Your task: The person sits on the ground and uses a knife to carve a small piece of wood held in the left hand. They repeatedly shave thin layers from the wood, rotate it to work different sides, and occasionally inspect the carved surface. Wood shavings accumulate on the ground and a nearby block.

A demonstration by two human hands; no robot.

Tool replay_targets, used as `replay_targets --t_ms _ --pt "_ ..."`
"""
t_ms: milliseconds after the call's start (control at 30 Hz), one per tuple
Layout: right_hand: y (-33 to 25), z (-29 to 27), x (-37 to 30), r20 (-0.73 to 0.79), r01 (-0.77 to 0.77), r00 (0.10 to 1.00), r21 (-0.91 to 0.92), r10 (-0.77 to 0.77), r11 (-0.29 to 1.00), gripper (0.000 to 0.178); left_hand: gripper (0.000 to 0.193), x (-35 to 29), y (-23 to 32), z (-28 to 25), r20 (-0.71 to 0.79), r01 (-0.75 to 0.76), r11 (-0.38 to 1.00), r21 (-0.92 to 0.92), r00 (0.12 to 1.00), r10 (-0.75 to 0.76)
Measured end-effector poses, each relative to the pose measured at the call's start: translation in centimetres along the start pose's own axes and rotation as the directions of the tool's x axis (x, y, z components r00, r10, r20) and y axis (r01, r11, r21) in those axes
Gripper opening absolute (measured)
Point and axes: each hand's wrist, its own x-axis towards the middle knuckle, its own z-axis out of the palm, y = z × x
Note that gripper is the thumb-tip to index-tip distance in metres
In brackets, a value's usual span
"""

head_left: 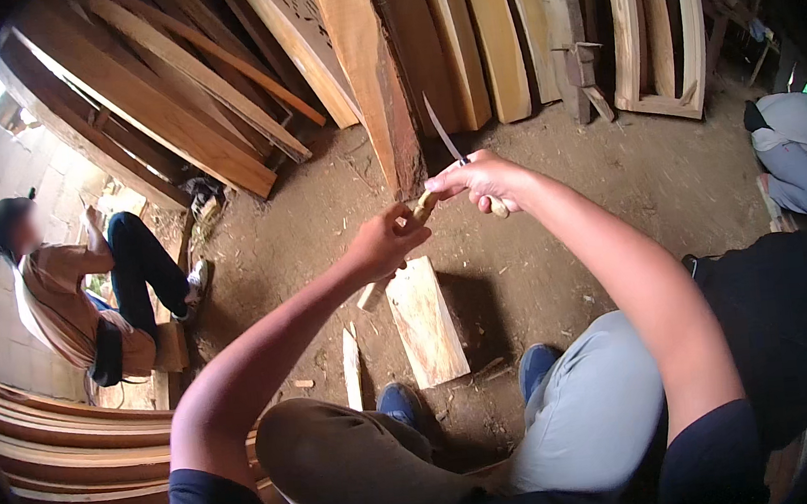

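My left hand (386, 244) is closed around a pale carved piece of wood (370, 295). Its lower end sticks out below the fist, and its narrower top rises past the fingers. Close by on the right, my right hand (498, 183) grips a knife (444, 129) by its light handle, whose butt shows under the fingers. The thin, slightly curved blade points up and away from me. My right thumb and fingertips meet the top of the carved piece. Under my hands a squared wood block (426, 329) stands on the dirt floor, tilted in view.
A pointed wood offcut (351, 370) lies left of the block, among scattered chips. Long planks (462, 45) lean along the far side. At left sits another person (81, 299); a crouching person (793, 151) is at far right. Stacked boards (76, 453) fill the lower left.
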Motion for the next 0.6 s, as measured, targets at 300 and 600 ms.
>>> replay_targets --t_ms 300,600 --pt "2.4 -0.5 1.7 -0.163 0.150 0.977 0.042 -0.141 0.988 0.034 0.038 1.3 -1.5 3.9 0.033 -0.038 0.941 -0.336 0.998 0.052" --pt "2.0 -0.5 2.0 -0.117 0.264 0.962 0.174 -0.247 0.949 0.039 0.033 0.4 -1.2 2.4 0.066 -0.010 0.914 -0.406 0.997 0.040"
